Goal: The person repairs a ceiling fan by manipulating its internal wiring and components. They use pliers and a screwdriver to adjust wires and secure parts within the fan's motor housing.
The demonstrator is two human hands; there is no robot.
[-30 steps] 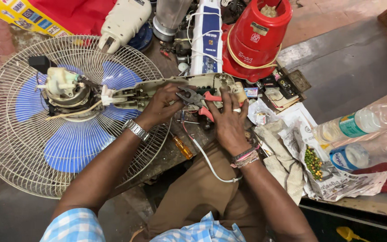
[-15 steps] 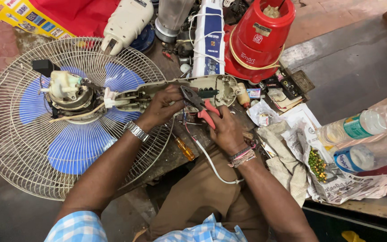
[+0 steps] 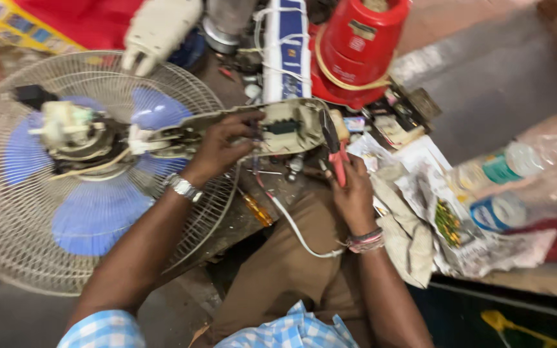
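The person's left hand (image 3: 217, 145) is closed around the neck of a dismantled pedestal fan, gripping the opened cream switch housing (image 3: 278, 127) where it meets the motor arm. The right hand (image 3: 351, 187) is clenched on a pair of red-handled pliers (image 3: 334, 147), whose dark nose points up at the right-hand end of that housing, touching it or just beside it; the blur does not let me say which.

Left of the left hand lies the fan head: a white wire guard (image 3: 33, 258) with blue blades (image 3: 98, 219) behind it and the bare motor (image 3: 72, 129) standing exposed at the middle. A white cable (image 3: 298, 232) runs from below the housing down over the person's brown trousers, between the two hands. An orange-handled screwdriver (image 3: 256, 209) lies just below the left hand on the cluttered worktop (image 3: 278, 180).

Beyond the hands sit a red plastic appliance body (image 3: 356, 45) and a blue and white power strip (image 3: 283, 45). To the right of the right hand are crumpled newspaper (image 3: 485, 251), a grey rag (image 3: 407, 232) and two plastic bottles (image 3: 517, 161).

As I judge it, the work is midway: the cover is off and the housing's inside is open to view, the motor uncovered, and nothing yet closed up or refitted.
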